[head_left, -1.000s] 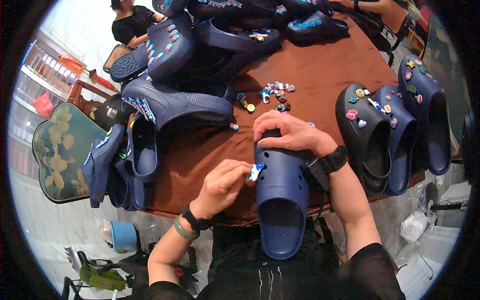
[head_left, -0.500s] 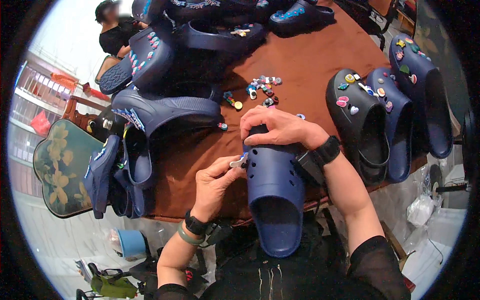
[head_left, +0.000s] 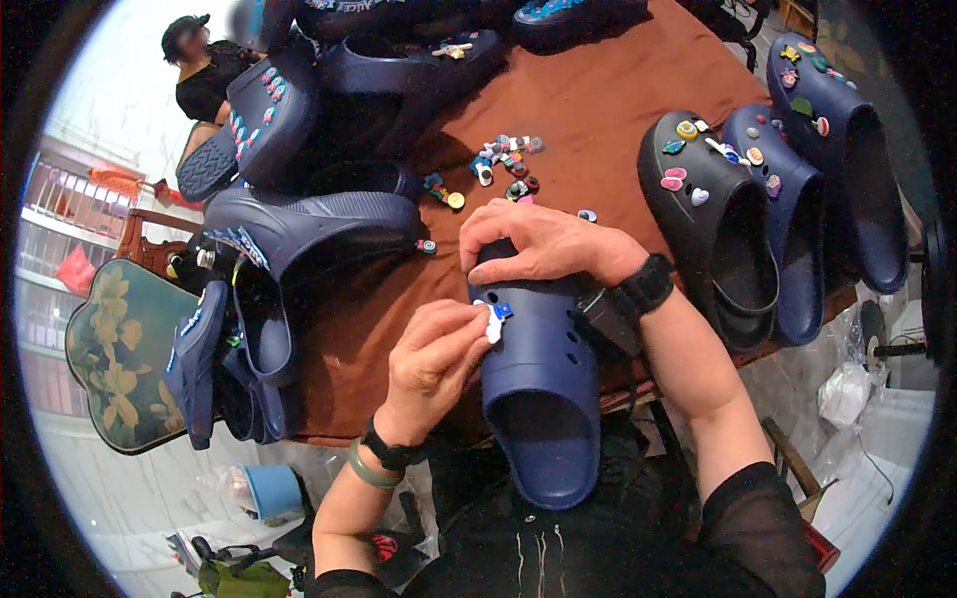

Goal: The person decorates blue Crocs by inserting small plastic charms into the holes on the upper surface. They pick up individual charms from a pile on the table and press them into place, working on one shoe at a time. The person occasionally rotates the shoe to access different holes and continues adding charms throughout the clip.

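A navy clog (head_left: 541,351) points away from me at the table's near edge, its open heel toward my body. My right hand (head_left: 533,244) is wrapped over its toe, fingers curled round the far end. Between the thumb and fingers of my left hand (head_left: 434,354) is a small white-and-blue shoe charm (head_left: 495,321), pressed against the left row of holes on the clog's upper. Whether its stem sits in a hole is hidden. Beyond my right hand lies a loose pile of colourful shoe charms (head_left: 508,164) on the brown cloth.
At right stand a black clog (head_left: 718,239) and navy clogs (head_left: 788,224) decorated with charms. More large navy clogs (head_left: 309,224) crowd the left and far side of the brown-covered table (head_left: 608,110). Another person (head_left: 204,85) is at the far left. A blue bucket (head_left: 274,491) stands on the floor.
My left hand has brought the charm from beside the clog onto its upper, turning it so the blue part shows. My right hand keeps its grip on the toe. The view has shifted slightly.
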Action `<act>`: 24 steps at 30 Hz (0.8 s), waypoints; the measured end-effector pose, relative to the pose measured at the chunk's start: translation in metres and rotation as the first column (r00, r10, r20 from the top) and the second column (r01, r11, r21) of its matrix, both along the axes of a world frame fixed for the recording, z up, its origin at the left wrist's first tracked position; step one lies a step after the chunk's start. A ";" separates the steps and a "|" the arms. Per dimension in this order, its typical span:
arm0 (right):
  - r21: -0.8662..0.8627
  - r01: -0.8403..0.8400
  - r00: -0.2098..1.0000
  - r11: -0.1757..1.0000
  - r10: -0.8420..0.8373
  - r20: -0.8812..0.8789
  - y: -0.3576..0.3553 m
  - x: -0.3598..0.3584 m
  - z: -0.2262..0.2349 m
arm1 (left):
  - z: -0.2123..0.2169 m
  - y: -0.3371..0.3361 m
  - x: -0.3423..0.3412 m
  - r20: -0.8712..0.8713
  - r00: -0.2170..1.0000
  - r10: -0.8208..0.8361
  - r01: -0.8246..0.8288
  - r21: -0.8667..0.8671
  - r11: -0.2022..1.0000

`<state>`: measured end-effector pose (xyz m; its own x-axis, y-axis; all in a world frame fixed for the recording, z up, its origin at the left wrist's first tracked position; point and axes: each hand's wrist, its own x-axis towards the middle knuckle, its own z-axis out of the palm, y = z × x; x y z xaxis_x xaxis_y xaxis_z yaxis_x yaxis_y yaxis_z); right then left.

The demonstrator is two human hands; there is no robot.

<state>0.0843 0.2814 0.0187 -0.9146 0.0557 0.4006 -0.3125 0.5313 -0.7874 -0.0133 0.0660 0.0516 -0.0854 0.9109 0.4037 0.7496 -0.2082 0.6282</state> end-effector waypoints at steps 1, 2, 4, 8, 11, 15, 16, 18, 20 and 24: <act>0.006 0.003 1.000 1.000 -0.003 0.011 0.000 0.001 0.000 | 0.003 0.001 -0.002 -0.070 0.997 -0.035 0.033 -0.030 0.999; 0.014 0.002 1.000 1.000 -0.002 0.021 0.000 0.001 0.002 | 0.010 0.001 -0.003 -0.139 0.988 -0.068 0.061 -0.060 0.996; -0.001 -0.002 0.999 1.000 0.002 0.044 0.002 0.003 0.003 | 0.022 -0.001 -0.004 -0.155 0.978 -0.139 0.112 -0.172 0.979; 0.001 -0.024 0.999 1.000 0.023 0.045 0.003 0.000 0.002 | 0.008 -0.003 -0.012 -0.293 0.949 -0.120 0.079 -0.149 0.986; 0.007 -0.058 0.998 0.998 0.057 0.034 0.005 -0.001 0.003 | 0.006 -0.007 -0.002 -0.246 0.967 -0.063 0.040 -0.098 0.994; -0.009 -0.035 0.999 0.999 0.036 0.041 0.004 0.003 0.011 | 0.006 -0.012 0.001 -0.090 0.995 -0.042 0.036 -0.067 0.997; -0.018 -0.031 0.998 0.999 0.032 0.050 0.005 0.004 0.012 | 0.007 -0.012 -0.003 0.021 1.000 -0.007 0.009 -0.091 0.996; -0.042 -0.021 0.997 0.999 0.024 0.071 0.005 0.005 0.012 | 0.002 -0.010 -0.015 0.243 0.968 0.065 -0.030 -0.146 0.989; -0.037 -0.009 0.996 0.999 0.012 0.088 0.004 0.005 0.014 | -0.008 0.005 -0.037 0.002 0.982 0.191 -0.191 0.017 0.981; -0.057 0.007 0.995 0.998 -0.002 0.096 0.003 0.006 0.016 | -0.016 0.032 -0.066 -0.376 0.886 0.272 -0.293 0.002 0.956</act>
